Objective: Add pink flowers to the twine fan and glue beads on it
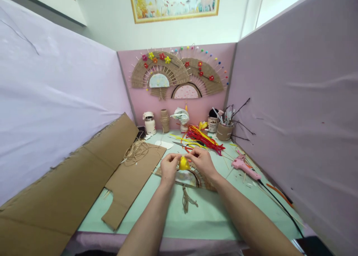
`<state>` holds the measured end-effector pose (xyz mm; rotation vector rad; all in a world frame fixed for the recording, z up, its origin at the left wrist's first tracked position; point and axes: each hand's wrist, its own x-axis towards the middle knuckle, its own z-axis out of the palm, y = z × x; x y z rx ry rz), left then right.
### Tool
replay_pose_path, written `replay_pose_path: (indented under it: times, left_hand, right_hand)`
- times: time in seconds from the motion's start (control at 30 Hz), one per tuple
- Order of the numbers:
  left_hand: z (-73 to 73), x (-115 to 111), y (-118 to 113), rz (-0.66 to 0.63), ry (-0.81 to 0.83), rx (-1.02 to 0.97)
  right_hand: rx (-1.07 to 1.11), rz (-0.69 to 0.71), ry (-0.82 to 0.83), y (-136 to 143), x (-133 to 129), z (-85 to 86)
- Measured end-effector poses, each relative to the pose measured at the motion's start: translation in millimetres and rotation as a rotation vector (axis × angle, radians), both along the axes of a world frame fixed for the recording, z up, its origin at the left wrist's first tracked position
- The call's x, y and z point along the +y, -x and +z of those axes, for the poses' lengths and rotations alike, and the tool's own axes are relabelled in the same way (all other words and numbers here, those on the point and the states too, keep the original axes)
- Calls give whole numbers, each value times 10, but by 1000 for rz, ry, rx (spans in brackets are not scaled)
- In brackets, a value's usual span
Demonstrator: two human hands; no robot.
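My left hand [169, 169] and my right hand [203, 162] meet near the middle of the table, thumbs and fingertips pinched. Between them hangs a small shiny yellow piece [184, 164], soft like cloth or film; its exact kind is unclear. Each hand pinches it at an upper side. Just below lies a fan-shaped cardboard craft [187, 178], with a pale half-round centre edged in dark brown and a twine tassel [185, 200] at its lower edge. My hands and forearms cover part of the fan.
Scissors [181, 144] and red and yellow pipe cleaners [204, 136] lie beyond my hands. A pink glue gun [246, 167] with a black cord is at right. Cardboard sheets [134, 177] and loose twine [136, 152] are at left. Jars, a twine spool [165, 121] and finished fans [159, 67] stand behind.
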<state>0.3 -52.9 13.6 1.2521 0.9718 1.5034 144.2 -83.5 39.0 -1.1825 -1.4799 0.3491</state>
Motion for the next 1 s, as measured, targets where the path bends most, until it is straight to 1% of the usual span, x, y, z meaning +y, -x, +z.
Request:
replay_pose_path:
  times: [0.07, 0.17, 0.23, 0.33, 0.43, 0.53, 0.6, 0.67, 0.73, 0.8, 0.87, 0.9, 0.93, 1.0]
  left_hand:
    - [14, -5, 7, -34, 32, -24]
    - [56, -28, 13, -142, 94, -49]
    - [81, -44, 14, -184, 95, -51]
    - [81, -43, 18, -148, 62, -25]
    - [33, -2, 45, -120, 66, 15]
    - [-15, 47, 91, -201, 82, 46]
    - [-12, 63, 115, -222, 76, 61]
    - [24, 71, 123, -172, 74, 69]
    - [76, 82, 118, -110, 116, 45]
    - [115, 102, 112, -86, 202, -15]
    - [122, 128, 118, -68, 260, -92]
    - [113, 139, 128, -56, 265, -131]
    - [97, 148, 142, -47, 261, -167]
    - [56, 153, 179, -46, 258, -205]
  right_hand:
    - [5, 30, 7, -7, 1, 0]
    - [7, 78, 35, -19, 9, -7]
    - [2, 98, 47, -15, 8, -8]
    - [-32, 111, 39, 4, -4, 3]
    - [-79, 114, 33, 0, -12, 26]
    - [-137, 112, 71, -40, -17, 62]
    - [-188, 104, 93, -63, -27, 98]
    - [-241, 80, 83, -74, -34, 147]
    - [-280, 58, 75, -86, -6, 219]
    - [-299, 95, 143, -131, 98, 329]
    - [-280, 197, 286, -237, 314, 488]
    - [-240, 172, 312, -314, 466, 583]
    - [-170, 98, 305, -403, 642, 684]
    - [54, -87, 310, -599, 1032, 876]
